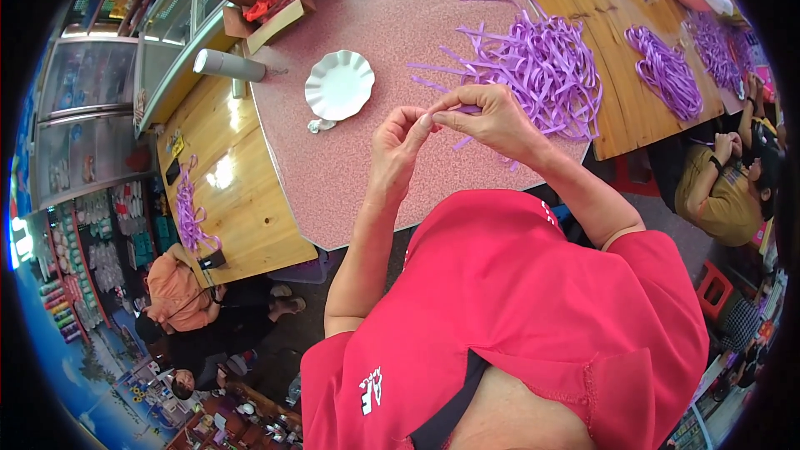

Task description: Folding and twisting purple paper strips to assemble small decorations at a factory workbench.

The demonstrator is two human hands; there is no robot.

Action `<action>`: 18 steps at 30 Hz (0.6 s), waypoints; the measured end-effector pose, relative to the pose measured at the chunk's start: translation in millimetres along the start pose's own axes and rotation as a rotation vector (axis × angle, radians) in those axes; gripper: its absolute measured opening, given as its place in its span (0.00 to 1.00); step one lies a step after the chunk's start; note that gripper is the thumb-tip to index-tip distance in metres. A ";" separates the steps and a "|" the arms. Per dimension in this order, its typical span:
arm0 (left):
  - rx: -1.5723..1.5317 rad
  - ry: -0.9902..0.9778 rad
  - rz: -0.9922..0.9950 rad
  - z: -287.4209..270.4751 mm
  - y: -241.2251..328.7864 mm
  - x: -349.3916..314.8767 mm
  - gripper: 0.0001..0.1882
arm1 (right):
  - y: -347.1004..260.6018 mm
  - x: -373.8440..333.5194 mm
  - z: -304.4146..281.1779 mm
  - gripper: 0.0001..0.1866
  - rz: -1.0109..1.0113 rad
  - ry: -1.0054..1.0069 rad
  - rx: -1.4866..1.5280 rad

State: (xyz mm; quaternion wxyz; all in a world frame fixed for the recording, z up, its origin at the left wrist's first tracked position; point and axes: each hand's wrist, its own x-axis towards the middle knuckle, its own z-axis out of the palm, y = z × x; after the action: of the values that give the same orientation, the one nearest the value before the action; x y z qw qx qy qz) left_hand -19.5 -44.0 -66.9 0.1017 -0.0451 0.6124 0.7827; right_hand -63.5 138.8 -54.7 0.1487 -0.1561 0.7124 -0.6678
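Note:
My two hands meet above the pink speckled tabletop, their fingertips touching. My right hand is closed in a pinch, with a bit of purple ribbon showing between its fingers. Thumb and forefinger pressed together, my left hand pinches at the same spot; what lies between its fingertips is too small to make out. Just beyond my right hand spreads a loose heap of purple ribbons, some with ends trailing left. A white scalloped plate sits to the left, with a small pale clump by its near rim.
An open cardboard box with red contents and a grey cylinder stand at the far left. More ribbon bundles lie on the wooden table at right. Other people sit at left and right. A red stool stands behind, right.

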 end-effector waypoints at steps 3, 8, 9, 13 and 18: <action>-0.016 -0.019 0.001 -2.0 -1.4 -0.1 0.10 | -3.0 1.0 -2.0 0.10 0.018 -0.052 -0.022; -0.040 -0.013 -0.014 -1.5 -0.9 0.8 0.10 | -10.6 1.4 -4.0 0.10 -0.007 -0.070 -0.058; -0.040 -0.014 -0.014 -1.0 -0.2 1.1 0.10 | -8.6 1.5 -4.0 0.10 -0.007 -0.068 -0.058; -0.008 -0.042 -0.007 -2.7 0.2 1.8 0.10 | -3.6 2.0 -4.2 0.10 0.016 -0.072 -0.034; -0.027 -0.044 -0.015 -3.9 1.5 0.9 0.10 | -7.1 1.2 -6.5 0.09 0.154 -0.095 0.027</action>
State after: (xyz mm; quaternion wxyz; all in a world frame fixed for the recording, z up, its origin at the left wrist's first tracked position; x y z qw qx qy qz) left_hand -20.9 -48.0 -66.7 0.1204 -0.0340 0.5992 0.7908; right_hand -67.2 143.8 -47.2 0.2351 -0.1303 0.7055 -0.6558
